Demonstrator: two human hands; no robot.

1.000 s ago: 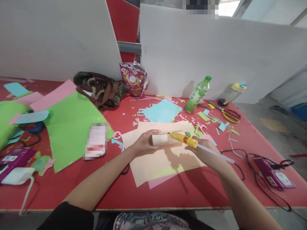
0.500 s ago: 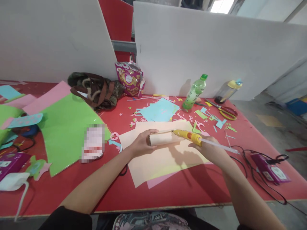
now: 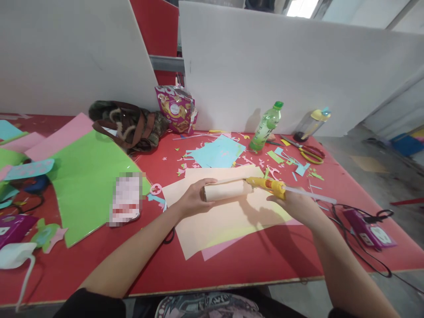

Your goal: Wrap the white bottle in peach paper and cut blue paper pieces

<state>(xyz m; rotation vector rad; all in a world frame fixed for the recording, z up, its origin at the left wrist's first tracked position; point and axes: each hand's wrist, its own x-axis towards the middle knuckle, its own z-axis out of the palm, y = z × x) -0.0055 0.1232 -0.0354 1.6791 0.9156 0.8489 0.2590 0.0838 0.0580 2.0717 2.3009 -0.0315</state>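
Gripping the paper roll [image 3: 227, 191] by its left end, my left hand [image 3: 194, 198] held it over the peach sheet [image 3: 198, 225] in the head view; my right hand [image 3: 296, 204] clasped the yellow glue gun [image 3: 266, 185], its nozzle at the roll's upper edge. It looked like gluing, calling next for a steady nozzle along that edge. Room to draw back lay toward the red table's [image 3: 185, 276] near edge; the green bottle [image 3: 265, 128] stood beyond.
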